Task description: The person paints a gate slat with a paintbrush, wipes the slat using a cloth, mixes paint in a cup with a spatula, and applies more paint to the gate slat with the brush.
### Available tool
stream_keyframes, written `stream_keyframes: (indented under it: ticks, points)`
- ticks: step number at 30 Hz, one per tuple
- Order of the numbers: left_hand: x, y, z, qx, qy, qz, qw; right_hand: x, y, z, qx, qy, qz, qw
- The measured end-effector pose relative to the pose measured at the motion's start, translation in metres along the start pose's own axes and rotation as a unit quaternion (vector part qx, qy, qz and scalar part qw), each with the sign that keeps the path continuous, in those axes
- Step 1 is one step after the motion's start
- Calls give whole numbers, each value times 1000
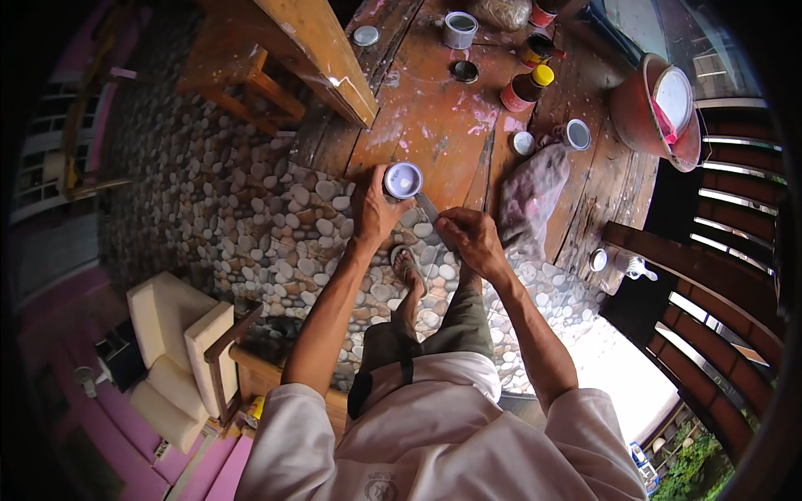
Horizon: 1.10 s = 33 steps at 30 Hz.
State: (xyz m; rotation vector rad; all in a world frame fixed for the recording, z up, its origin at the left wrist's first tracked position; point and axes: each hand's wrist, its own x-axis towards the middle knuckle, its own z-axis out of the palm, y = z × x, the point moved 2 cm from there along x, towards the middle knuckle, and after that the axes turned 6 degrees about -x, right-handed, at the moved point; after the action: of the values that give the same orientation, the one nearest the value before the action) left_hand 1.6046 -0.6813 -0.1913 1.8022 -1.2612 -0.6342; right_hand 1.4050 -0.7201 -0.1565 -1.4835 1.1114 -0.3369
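Observation:
My left hand [376,205] is wrapped round a small round can [403,180] with a pale lid-like top, held over the front edge of the wooden table [401,138]. In my right hand [470,238] is a flat metal blade [427,207], its tip at the can's right rim. Whether the tip is under the rim I cannot tell. A stained cloth [535,196] hangs over the table edge to the right of my right hand.
Small tins [578,134], a yellow-capped bottle [527,89] and a clear tub [460,30] stand on the table. A reddish bucket [632,113] is at the right. A wooden post [322,63] rises at the left, above a pebbled floor [225,192].

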Motion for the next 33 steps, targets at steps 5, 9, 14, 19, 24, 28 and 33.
stream_keyframes:
  ticks: [5, 9, 14, 19, 24, 28, 33]
  points:
    - [5, -7, -3, -30, -36, -11, 999, 0, -11, -5, -96, -28, -7, 995]
    - [14, 7, -17, -132, -103, 20, 986, -2, 1, 4, -15, -27, 42, 999]
    - [17, 6, -20, -1, -88, 78, 993, 2, 40, 25, 162, -40, 82, 983]
    - [15, 1, -15, -6, -75, 75, 994, 5, 42, 44, 214, 1, 30, 976]
    - [10, 2, -7, -92, -57, 9, 994, 1, 34, 29, 192, -7, 48, 980]
    - [5, -2, 3, -40, -29, 0, 999, -6, 20, 18, 107, -35, 83, 990]
    - [3, 4, 1, -113, -39, -2, 993, -7, 7, 10, 14, -26, 94, 995]
